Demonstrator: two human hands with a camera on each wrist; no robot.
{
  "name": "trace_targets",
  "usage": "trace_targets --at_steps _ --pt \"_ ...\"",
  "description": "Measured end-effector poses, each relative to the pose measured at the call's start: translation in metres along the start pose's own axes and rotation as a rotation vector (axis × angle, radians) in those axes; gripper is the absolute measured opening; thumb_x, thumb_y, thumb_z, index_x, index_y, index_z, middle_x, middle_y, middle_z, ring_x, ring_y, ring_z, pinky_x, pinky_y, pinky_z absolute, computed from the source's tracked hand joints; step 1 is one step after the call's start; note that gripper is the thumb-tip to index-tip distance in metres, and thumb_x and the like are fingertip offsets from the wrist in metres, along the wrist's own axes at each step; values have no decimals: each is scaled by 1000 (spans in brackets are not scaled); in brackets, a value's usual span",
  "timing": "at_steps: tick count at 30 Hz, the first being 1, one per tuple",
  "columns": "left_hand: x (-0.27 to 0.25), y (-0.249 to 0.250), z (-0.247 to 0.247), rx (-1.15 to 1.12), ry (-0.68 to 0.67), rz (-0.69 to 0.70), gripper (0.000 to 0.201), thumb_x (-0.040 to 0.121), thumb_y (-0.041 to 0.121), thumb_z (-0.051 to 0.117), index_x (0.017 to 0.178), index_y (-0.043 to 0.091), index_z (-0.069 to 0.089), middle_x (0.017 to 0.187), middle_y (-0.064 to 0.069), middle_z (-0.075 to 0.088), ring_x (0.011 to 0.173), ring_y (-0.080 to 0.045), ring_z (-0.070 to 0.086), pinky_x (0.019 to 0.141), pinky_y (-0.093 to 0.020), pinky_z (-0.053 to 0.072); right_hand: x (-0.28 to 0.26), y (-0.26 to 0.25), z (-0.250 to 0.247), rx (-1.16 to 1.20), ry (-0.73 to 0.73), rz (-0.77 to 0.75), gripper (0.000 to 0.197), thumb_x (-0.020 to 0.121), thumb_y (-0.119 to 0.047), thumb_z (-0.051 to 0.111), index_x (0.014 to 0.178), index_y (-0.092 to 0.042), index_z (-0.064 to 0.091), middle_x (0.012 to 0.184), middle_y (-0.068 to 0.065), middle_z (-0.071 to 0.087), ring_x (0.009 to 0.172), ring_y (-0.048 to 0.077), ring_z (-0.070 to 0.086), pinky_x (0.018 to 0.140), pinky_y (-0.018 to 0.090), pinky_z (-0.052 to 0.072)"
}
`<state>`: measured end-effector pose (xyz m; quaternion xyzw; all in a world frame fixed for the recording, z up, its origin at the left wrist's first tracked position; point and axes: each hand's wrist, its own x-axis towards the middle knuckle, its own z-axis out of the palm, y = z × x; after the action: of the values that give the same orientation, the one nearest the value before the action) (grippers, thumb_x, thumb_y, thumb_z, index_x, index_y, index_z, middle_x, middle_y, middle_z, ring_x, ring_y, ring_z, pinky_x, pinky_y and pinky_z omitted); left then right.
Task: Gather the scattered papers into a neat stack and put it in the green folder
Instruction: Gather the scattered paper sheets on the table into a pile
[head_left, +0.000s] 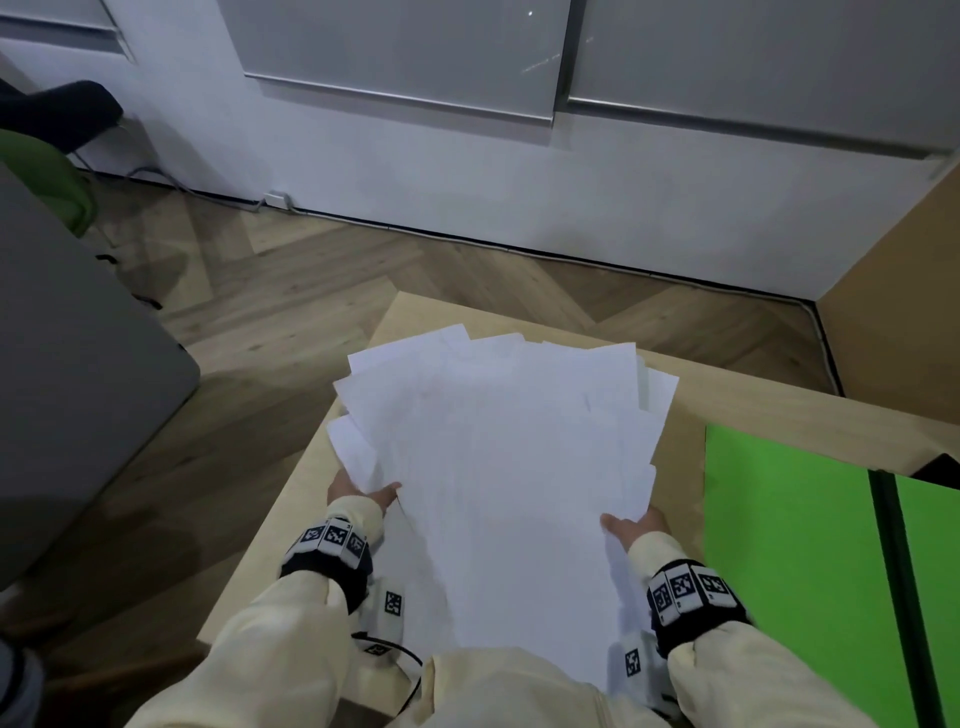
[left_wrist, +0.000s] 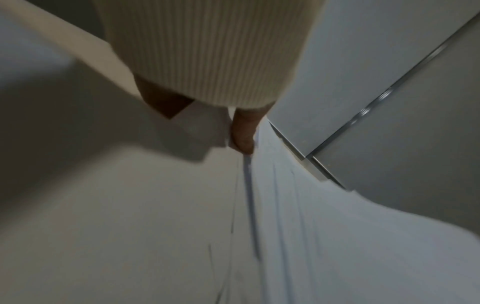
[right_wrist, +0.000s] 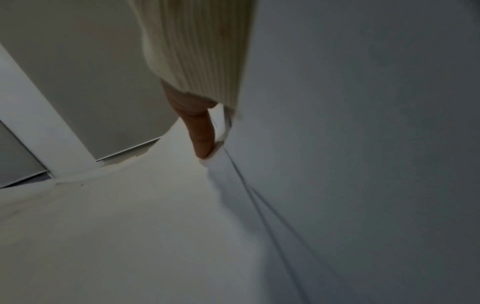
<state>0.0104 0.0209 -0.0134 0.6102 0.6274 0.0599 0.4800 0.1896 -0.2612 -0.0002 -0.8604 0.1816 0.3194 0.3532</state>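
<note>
At the left, the left hand (head_left: 358, 488) grasps the left edge of a loose, fanned bundle of white papers (head_left: 509, 467), thumb on top. The papers are held tilted above a pale wooden bench (head_left: 311, 493), edges uneven. The right hand (head_left: 636, 525) grasps the bundle's right edge the same way. Farther right, the green folder (head_left: 779, 545) lies open on the bench.

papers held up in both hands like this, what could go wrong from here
The papers are still fanned, far edges uneven, so loose sheets may slip out. The left hand and right hand pinch only the near edges; the bundle may sag. The green folder overhangs the table edge and may tip.
</note>
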Motion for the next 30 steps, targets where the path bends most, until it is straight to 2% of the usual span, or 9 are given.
trace_targets --at_steps 5,10,14,16,19,23,25,27,30 --pt "1 -1 -1 15 -22 -56 77 64 15 82 131 1 47 131 -18 56 122 -36 52 106 -39 42 2 9 -12 37 51 -41 55 82 -1 61 134 5 43 136 21 52 124 35 51 105 36 39" --pt "-16 18 20 140 -134 -35 60 77 11 70 130 -4 46 133 -23 53 122 -37 52 102 -40 43 0 11 -12 39 11 2 83 70 -29 79 135 7 41 138 20 49 127 34 49 108 39 38" --pt "-19 32 34 260 -200 29 46 88 8 57 130 -7 45 134 -24 51 124 -37 50 101 -40 42 -2 5 -15 -19 -55 29 94 72 -38 76 141 5 28 146 19 40 133 33 41 108 37 35" --pt "-16 35 36 183 -219 28 54 83 16 63 130 -4 46 132 -22 54 122 -37 52 100 -39 43 0 7 -18 -36 -26 36 92 77 -34 73 143 6 23 149 19 34 137 33 36 109 38 32" --pt "-13 34 35 -101 -158 -47 76 75 46 66 132 1 47 134 -19 54 121 -37 53 99 -37 42 -4 10 -14 -5 94 10 77 79 -25 72 137 8 32 143 22 42 132 35 42 108 39 35" --pt "-20 29 38 -110 -170 -99 100 70 62 64 144 6 29 149 -14 38 136 -33 39 111 -39 31 -14 4 3 89 170 -69 64 81 -14 68 133 9 38 138 22 47 128 35 47 105 36 37" --pt "-24 27 43 -129 -209 -53 109 55 54 81 141 7 33 143 -14 46 129 -31 48 108 -38 37 -17 -4 7 112 105 -111 55 82 -12 68 128 9 46 131 22 54 121 36 52 101 34 40" --pt "-26 28 46 -56 -182 4 82 64 28 83 133 4 45 131 -16 57 120 -31 56 102 -34 43 -14 -9 6 133 45 -126 44 81 -11 68 118 9 55 120 21 62 109 34 60 94 33 44" --pt "-30 31 45 10 -179 12 66 69 12 77 129 5 50 126 -16 61 115 -32 59 101 -35 46 -8 -7 3 176 38 -109 49 77 -14 73 118 6 54 112 16 64 97 30 61 86 33 46"
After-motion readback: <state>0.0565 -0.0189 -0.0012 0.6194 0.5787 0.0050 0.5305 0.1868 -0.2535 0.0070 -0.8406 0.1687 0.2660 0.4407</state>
